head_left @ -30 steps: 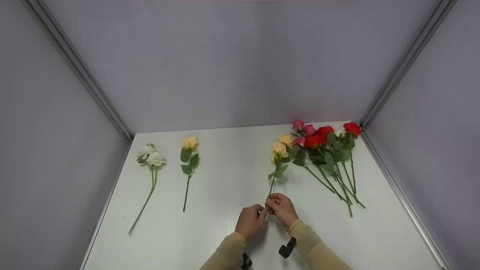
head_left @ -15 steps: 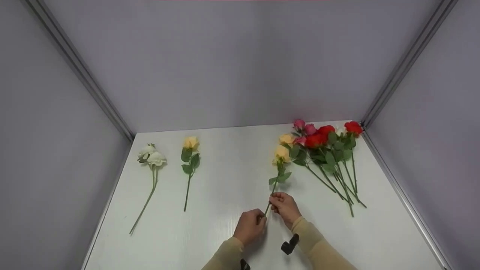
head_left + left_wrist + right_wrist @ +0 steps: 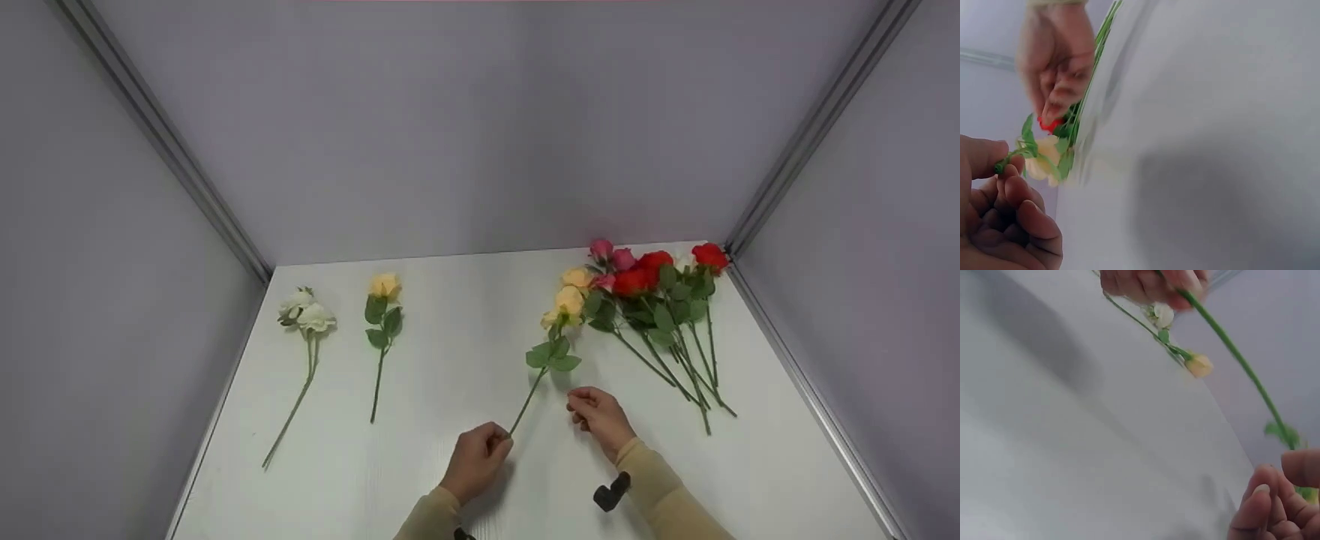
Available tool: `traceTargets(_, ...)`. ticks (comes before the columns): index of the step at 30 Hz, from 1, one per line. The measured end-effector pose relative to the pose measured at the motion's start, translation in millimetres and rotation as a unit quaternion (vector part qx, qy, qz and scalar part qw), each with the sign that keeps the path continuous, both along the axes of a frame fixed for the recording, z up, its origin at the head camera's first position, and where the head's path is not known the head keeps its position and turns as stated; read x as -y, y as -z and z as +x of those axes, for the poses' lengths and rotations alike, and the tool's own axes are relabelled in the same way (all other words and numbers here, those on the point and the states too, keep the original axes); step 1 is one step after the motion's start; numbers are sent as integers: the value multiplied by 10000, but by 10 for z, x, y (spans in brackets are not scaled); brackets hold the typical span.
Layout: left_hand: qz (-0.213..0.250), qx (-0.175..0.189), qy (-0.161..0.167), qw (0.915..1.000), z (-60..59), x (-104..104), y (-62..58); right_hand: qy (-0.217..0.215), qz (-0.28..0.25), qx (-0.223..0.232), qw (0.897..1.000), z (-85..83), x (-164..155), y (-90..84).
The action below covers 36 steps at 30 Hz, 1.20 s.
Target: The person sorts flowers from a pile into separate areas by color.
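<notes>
My left hand (image 3: 476, 459) pinches the lower end of the green stem of a yellow rose (image 3: 529, 399), clear of the table's middle front. In the left wrist view the cut stem end (image 3: 999, 167) pokes out between thumb and forefinger. The rose slants up and right, its head among other yellow blooms (image 3: 576, 277), so which bloom belongs to it is hard to tell. My right hand (image 3: 600, 418) is to the right of the stem, apart from it, its fingers loosely bent around nothing. The right wrist view shows the stem (image 3: 1235, 354) running from the left hand past the right fingers.
At right lies a pile of red roses (image 3: 637, 280), pink roses (image 3: 601, 250) and a white bloom, stems toward the front. A single yellow rose (image 3: 385, 288) and white flowers (image 3: 315, 318) lie at left. Grey walls border the white table (image 3: 442, 337).
My right hand has let go of the stem and moved right. The left hand has drawn the stem end left and toward the front, so the stem slants more.
</notes>
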<state>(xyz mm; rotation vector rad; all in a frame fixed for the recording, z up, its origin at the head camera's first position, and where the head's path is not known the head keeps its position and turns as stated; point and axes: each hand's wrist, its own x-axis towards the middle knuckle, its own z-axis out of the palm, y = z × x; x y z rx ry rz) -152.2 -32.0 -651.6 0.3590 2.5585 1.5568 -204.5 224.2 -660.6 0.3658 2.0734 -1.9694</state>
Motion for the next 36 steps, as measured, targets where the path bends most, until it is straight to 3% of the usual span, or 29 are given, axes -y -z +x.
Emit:
traceTargets(5, 173, -524, -276, 9981, 35, 330, 22, 245, 328, -68, 9991, 71, -405, -8)
traceTargets(12, -264, -563, -989, 9932, 2, 775, -8, 476, 1166, -241, 9917, 152, -1012, -101)
traceTargets(15, -406, -642, -1330, 9882, -27, 934, -29, 581, 1787, -415, 9813, 184, -1235, -118)
traceTargets(20, -758, -727, -1950, 9752, -120, 1171, -51, 762, 2940, -773, 9496, 233, -1477, -91)
traceTargets(24, -944, -884, -2413, 9618, -228, 1359, -38, 709, 3438, -945, 9316, 252, -1546, -39)
traceTargets(31, -1170, -997, -3012, 9411, -382, 1604, 134, 609, 3430, -794, 9340, 242, -1559, 78)
traceTargets(36, -1554, -487, -3238, 9320, -406, 1657, 291, 624, 3384, -653, 9366, 212, -1560, 126)
